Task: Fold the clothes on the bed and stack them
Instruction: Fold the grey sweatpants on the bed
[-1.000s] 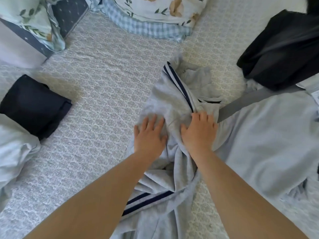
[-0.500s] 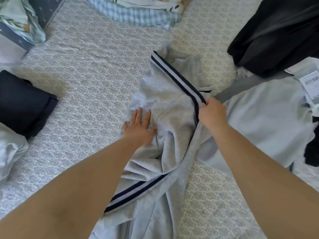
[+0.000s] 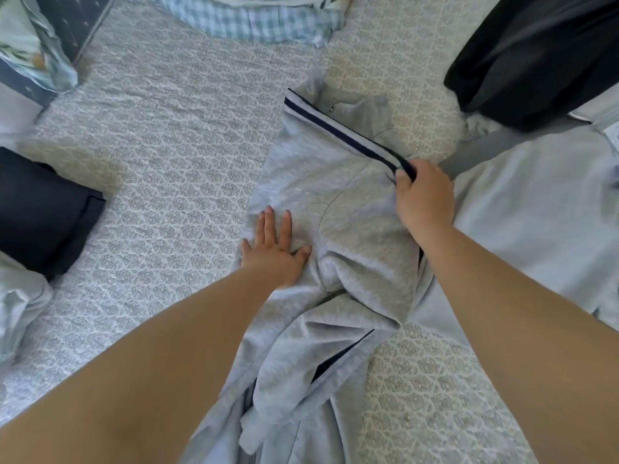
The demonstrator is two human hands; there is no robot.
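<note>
At striped edge (image 3: 348, 137) — right hand (image 3: 422, 199)

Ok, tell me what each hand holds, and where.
Right hand pinches the grey fleece garment by its navy-striped edge; left hand presses flat on it.

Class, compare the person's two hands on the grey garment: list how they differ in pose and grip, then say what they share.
The left hand lies flat with straight, spread fingers, pressing the grey garment down; the right hand is curled, pinching its navy-striped edge. The left hand sits on the garment's left part, the right hand at its right edge, farther up the bed. Both touch the same garment.
</note>
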